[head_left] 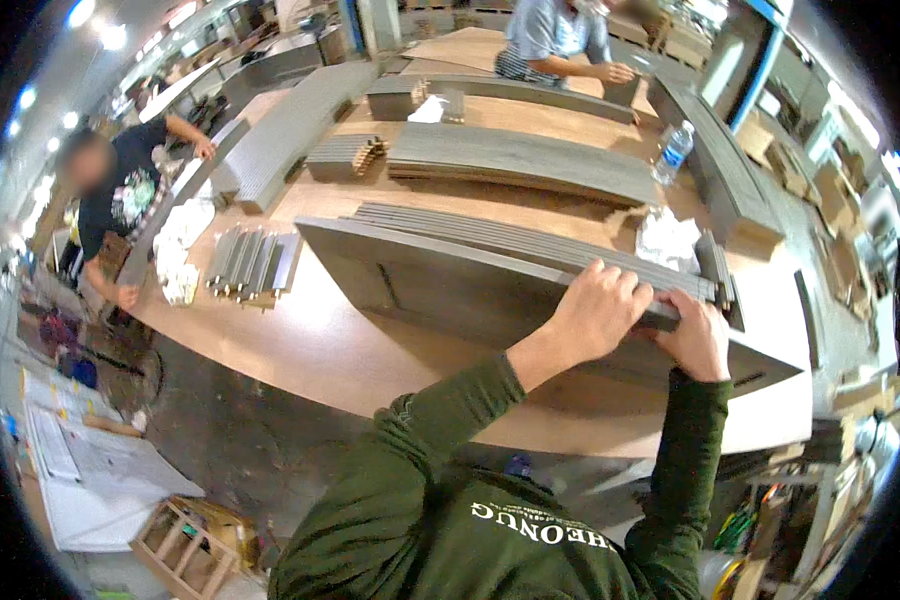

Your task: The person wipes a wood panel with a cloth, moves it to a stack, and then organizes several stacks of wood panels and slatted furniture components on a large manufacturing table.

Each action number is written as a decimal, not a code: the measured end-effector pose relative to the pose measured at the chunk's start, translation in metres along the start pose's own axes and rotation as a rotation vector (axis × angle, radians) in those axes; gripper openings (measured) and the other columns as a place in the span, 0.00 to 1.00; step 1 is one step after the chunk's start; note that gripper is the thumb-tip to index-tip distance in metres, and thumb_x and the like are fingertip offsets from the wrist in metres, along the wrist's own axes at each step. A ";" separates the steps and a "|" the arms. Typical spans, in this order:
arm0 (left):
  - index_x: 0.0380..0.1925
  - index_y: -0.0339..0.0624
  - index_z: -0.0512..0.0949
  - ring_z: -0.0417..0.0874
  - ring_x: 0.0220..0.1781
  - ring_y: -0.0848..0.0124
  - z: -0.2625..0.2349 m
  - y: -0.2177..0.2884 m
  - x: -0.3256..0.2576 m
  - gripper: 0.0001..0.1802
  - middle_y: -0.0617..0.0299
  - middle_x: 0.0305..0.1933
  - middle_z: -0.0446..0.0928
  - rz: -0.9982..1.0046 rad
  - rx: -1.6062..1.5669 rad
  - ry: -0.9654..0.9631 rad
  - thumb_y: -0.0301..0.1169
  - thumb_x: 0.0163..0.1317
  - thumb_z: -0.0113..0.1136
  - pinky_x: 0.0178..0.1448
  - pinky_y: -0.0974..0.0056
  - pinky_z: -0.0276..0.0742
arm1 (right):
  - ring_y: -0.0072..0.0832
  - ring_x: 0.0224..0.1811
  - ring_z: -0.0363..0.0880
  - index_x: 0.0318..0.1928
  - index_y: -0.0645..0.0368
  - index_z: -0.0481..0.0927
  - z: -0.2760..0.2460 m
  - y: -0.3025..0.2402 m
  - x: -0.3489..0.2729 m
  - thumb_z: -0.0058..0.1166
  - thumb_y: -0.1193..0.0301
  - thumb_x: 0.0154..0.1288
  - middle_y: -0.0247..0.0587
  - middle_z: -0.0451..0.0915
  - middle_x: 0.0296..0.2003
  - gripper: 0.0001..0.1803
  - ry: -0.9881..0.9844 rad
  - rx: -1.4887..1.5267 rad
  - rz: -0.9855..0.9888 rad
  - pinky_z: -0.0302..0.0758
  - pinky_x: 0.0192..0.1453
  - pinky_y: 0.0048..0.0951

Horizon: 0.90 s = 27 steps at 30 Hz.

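Green sweater (pixel 530 545) closest; left hand (pixel 600 312) and right hand (pixel 697 335) grasp grey board (pixel 450 290) by top edge, strips (pixel 490 237) stacked behind.

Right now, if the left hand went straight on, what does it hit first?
Likely the stack of grey slats, just beyond the top edge of the grey panel that the left hand curls over; depth between them is unclear.

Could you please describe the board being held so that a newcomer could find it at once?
Find the big wooden table, then its near side, where the left hand and right hand grip a grey board by its upper edge. Unlike the narrow strips just behind it, the board shows a broad, tilted face with a dark slot toward its left end.
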<state>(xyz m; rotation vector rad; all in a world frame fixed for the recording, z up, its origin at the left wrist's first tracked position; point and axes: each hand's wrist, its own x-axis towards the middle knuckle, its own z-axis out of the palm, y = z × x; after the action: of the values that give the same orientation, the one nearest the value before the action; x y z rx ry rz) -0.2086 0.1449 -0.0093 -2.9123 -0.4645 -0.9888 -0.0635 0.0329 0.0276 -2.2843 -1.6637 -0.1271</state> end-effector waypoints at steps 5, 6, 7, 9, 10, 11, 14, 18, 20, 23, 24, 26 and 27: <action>0.41 0.48 0.76 0.77 0.46 0.61 -0.078 -0.069 -0.061 0.26 0.60 0.38 0.77 -0.119 -0.002 -0.115 0.41 0.41 0.72 0.54 0.54 0.66 | 0.41 0.36 0.81 0.38 0.53 0.83 -0.016 0.010 -0.010 0.69 0.64 0.39 0.43 0.83 0.31 0.21 -0.157 -0.021 0.118 0.76 0.41 0.37; 0.45 0.50 0.76 0.75 0.51 0.60 -0.088 -0.087 -0.078 0.28 0.60 0.42 0.77 -0.225 -0.032 -0.151 0.41 0.40 0.73 0.61 0.50 0.62 | 0.41 0.36 0.82 0.37 0.53 0.83 -0.021 0.014 -0.015 0.68 0.65 0.39 0.42 0.83 0.30 0.20 -0.204 -0.018 0.133 0.76 0.41 0.37; 0.46 0.51 0.77 0.73 0.55 0.60 -0.091 -0.111 -0.108 0.30 0.60 0.46 0.76 -0.288 0.001 -0.012 0.41 0.39 0.74 0.66 0.47 0.56 | 0.41 0.35 0.82 0.37 0.52 0.83 -0.023 0.011 -0.022 0.67 0.66 0.39 0.42 0.83 0.30 0.19 -0.257 0.003 0.156 0.77 0.41 0.38; 0.46 0.48 0.77 0.71 0.57 0.59 -0.126 -0.149 -0.160 0.34 0.62 0.47 0.76 -0.591 0.038 -0.019 0.38 0.33 0.77 0.67 0.47 0.54 | 0.38 0.31 0.82 0.34 0.54 0.84 -0.006 0.002 -0.029 0.69 0.64 0.39 0.42 0.83 0.29 0.18 -0.253 -0.053 -0.056 0.77 0.38 0.35; 0.40 0.45 0.77 0.74 0.52 0.58 -0.145 -0.172 -0.182 0.32 0.62 0.41 0.77 -0.488 0.214 0.051 0.37 0.29 0.78 0.64 0.49 0.57 | 0.38 0.31 0.82 0.34 0.53 0.84 0.001 -0.024 -0.023 0.67 0.65 0.40 0.41 0.83 0.29 0.16 -0.293 -0.033 -0.066 0.78 0.39 0.34; 0.36 0.45 0.77 0.75 0.48 0.58 -0.155 -0.191 -0.191 0.30 0.61 0.37 0.76 -0.480 0.219 0.003 0.39 0.28 0.78 0.59 0.52 0.62 | 0.38 0.31 0.82 0.34 0.51 0.84 0.007 -0.055 -0.014 0.65 0.67 0.42 0.40 0.83 0.29 0.14 -0.333 -0.017 -0.060 0.78 0.40 0.34; 0.24 0.43 0.74 0.75 0.35 0.57 -0.155 -0.219 -0.193 0.28 0.60 0.28 0.74 -0.375 0.158 -0.008 0.45 0.26 0.78 0.44 0.56 0.68 | 0.37 0.30 0.81 0.33 0.49 0.84 0.016 -0.091 -0.003 0.63 0.68 0.44 0.38 0.82 0.26 0.11 -0.288 -0.069 -0.095 0.77 0.38 0.35; 0.24 0.42 0.74 0.73 0.31 0.57 -0.151 -0.219 -0.179 0.28 0.59 0.25 0.71 -0.295 0.054 0.068 0.53 0.35 0.72 0.37 0.57 0.66 | 0.37 0.28 0.81 0.32 0.47 0.84 0.008 -0.068 0.005 0.65 0.64 0.43 0.36 0.82 0.24 0.11 -0.263 -0.145 -0.048 0.76 0.36 0.36; 0.23 0.41 0.73 0.72 0.30 0.57 -0.147 -0.210 -0.163 0.29 0.58 0.24 0.70 -0.247 0.024 0.032 0.56 0.41 0.68 0.36 0.57 0.65 | 0.37 0.28 0.80 0.32 0.46 0.84 -0.002 -0.046 0.000 0.67 0.61 0.42 0.36 0.81 0.24 0.13 -0.301 -0.170 -0.023 0.75 0.35 0.36; 0.23 0.39 0.73 0.72 0.29 0.57 -0.154 -0.189 -0.134 0.30 0.57 0.23 0.69 -0.163 -0.032 0.039 0.59 0.48 0.62 0.36 0.57 0.64 | 0.37 0.28 0.80 0.32 0.45 0.83 -0.030 -0.027 -0.015 0.67 0.61 0.42 0.36 0.81 0.23 0.13 -0.313 -0.117 0.048 0.75 0.34 0.36; 0.23 0.39 0.74 0.73 0.30 0.56 -0.158 -0.187 -0.123 0.29 0.57 0.24 0.71 -0.184 -0.051 0.024 0.58 0.47 0.63 0.36 0.57 0.65 | 0.36 0.27 0.80 0.32 0.45 0.83 -0.040 -0.023 -0.019 0.66 0.63 0.43 0.35 0.81 0.23 0.12 -0.291 -0.128 0.037 0.75 0.34 0.35; 0.26 0.39 0.76 0.74 0.32 0.55 -0.182 -0.186 -0.117 0.29 0.56 0.26 0.74 -0.189 0.006 -0.087 0.58 0.46 0.65 0.38 0.56 0.66 | 0.35 0.27 0.81 0.32 0.44 0.83 -0.059 -0.027 -0.013 0.64 0.65 0.43 0.35 0.81 0.22 0.11 -0.295 -0.117 0.018 0.76 0.34 0.34; 0.28 0.38 0.77 0.75 0.34 0.53 -0.190 -0.192 -0.114 0.29 0.54 0.28 0.74 -0.159 0.056 -0.194 0.57 0.46 0.65 0.40 0.56 0.67 | 0.35 0.27 0.81 0.32 0.43 0.83 -0.059 -0.025 -0.013 0.63 0.65 0.43 0.34 0.81 0.22 0.10 -0.302 -0.098 0.018 0.76 0.34 0.34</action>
<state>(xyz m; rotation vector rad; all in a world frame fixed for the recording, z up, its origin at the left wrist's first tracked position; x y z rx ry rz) -0.4617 0.2740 0.0612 -2.9713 -0.7298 -0.6955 -0.0845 0.0105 0.0853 -2.4912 -1.8145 0.1508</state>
